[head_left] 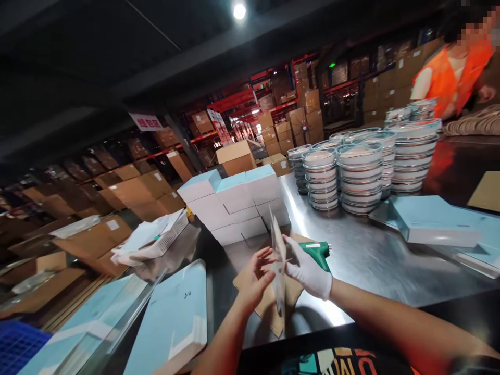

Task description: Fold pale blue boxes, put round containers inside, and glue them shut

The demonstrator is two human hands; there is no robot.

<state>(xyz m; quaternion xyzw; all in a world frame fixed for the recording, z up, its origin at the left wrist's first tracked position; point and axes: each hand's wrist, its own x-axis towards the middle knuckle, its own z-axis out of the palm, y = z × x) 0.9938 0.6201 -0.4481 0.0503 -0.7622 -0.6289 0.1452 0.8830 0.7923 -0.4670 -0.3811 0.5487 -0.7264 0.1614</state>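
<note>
A thin, flat sheet [278, 250], perhaps card, stands nearly upright and edge-on to me. My right hand [312, 272], in a white glove, grips its right side between thumb and fingers. On the other side is my bare left hand [254, 277], fingers curved and apart; whether they touch the sheet I cannot tell. Beneath both hands lies brown cardboard [269, 315] on the metal table [351, 260]. A green gun-shaped tool [319, 252] rests just beyond my right hand, partly hidden by it.
Stacked white boxes with light blue tops [250, 195] stand ahead. Round glass containers [359, 177] are piled at right, near blue flat boxes [433, 221]. More blue boxes [172, 307] and a white basket [167, 237] lie left. A person in an orange vest [461, 78] stands far right.
</note>
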